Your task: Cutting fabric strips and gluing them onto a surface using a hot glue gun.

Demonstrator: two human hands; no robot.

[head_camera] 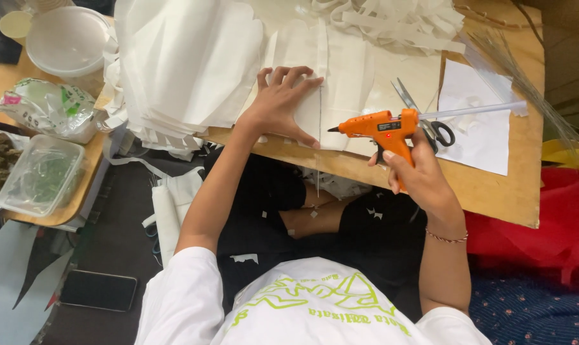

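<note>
Wood table (494,191) carries a white fabric piece (340,83) near its front edge. Left hand (283,102) lies flat on this fabric with fingers spread, the arm stretched forward. Right hand (417,176) is closed around the handle of an orange glue gun (382,128), nozzle pointing toward a thin wire (319,128) on the fabric.

Glue gun (384,130) — glossy orange plastic, translucent stick. Strips (187,64) — matt white paper or cloth, cannot tell which. Desk (494,185) — smooth pale wood. Scissors (423,118) — bright metal blades, black plastic handles. Tubs (40,176) — clear plastic.
</note>
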